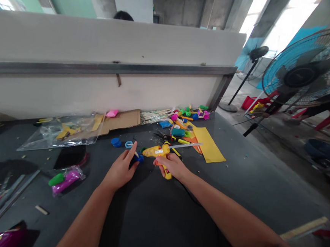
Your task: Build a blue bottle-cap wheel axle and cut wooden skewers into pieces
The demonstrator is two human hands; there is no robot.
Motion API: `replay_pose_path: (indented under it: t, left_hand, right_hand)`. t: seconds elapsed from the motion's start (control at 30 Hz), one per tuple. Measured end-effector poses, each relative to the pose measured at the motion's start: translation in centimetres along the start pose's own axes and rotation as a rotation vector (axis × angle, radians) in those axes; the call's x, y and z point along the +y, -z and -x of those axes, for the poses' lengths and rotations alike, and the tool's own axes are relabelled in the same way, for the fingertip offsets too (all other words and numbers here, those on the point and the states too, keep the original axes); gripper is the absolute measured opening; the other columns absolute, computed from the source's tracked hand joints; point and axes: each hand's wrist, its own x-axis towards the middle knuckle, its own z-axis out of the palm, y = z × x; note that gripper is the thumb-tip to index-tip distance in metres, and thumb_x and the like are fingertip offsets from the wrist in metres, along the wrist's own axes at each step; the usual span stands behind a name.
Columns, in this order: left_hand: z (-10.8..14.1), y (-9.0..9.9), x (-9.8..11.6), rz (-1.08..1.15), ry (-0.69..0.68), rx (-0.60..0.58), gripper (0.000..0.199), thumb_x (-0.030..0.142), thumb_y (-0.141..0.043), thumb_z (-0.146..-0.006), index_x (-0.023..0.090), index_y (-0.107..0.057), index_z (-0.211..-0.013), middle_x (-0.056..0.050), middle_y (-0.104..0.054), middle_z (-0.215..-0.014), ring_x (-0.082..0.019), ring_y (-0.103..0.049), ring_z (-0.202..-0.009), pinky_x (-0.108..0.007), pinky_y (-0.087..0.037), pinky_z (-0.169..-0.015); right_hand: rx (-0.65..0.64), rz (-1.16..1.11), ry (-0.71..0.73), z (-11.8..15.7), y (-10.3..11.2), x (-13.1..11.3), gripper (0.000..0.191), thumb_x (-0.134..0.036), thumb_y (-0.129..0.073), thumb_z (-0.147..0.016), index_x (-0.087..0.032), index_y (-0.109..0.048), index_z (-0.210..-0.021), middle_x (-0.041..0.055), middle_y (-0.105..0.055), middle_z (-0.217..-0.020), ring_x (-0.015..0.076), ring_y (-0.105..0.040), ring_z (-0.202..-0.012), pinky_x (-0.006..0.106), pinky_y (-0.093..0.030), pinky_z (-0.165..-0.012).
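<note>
My right hand (172,165) is wrapped around the grip of a yellow hot glue gun (151,151). A translucent glue stick (187,145) juts from the gun's rear, and its nozzle points left. By the nozzle, my left hand (122,169) pinches a small blue piece (140,159) with a short pale stick against it; the fingers partly hide it. Just beyond this hand lie a light blue ring (128,144) and a blue round lid-like piece (116,142). Black-and-yellow pliers (177,139) rest behind the glue gun.
Yellow sheets (209,146), a teal spool (178,132) and colourful small pieces (188,112) lie beyond the gun. A plastic bag (64,134), a dark phone-like slab (70,157) and packed purple clay-like material (67,179) are leftward. A panel (99,91) borders the table; a fan (303,75) stands right.
</note>
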Motion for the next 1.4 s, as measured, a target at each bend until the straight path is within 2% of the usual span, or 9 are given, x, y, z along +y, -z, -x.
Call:
replay_pose_path:
  t: [0.3,1.4]
  left_hand:
    - [0.12,0.24,0.27,0.014,0.011,0.012,0.068,0.024,-0.046,-0.085,0.025,-0.014,-0.145,-0.008,-0.056,-0.106,-0.022,-0.056,-0.095,-0.034,-0.046,-0.086]
    - [0.12,-0.07,-0.05,0.021,0.005,0.02,0.07,0.023,-0.048,-0.085,0.024,-0.011,-0.145,-0.009,-0.055,-0.11,-0.021,-0.055,-0.098,-0.036,-0.046,-0.087]
  right_hand:
    - [0.033,0.096,0.008,0.18,-0.37,-0.64,0.03,-0.034,-0.045,-0.084,-0.015,-0.057,-0.064,-0.005,-0.047,-0.038,0.0062,-0.045,-0.034,0.017,-0.03,-0.039]
    - [0.047,0.1,-0.06,-0.39,0.0,0.33,0.031,-0.033,-0.046,-0.083,-0.015,-0.053,-0.059,-0.005,-0.046,-0.037,0.0069,-0.047,-0.031,0.018,-0.031,-0.037]
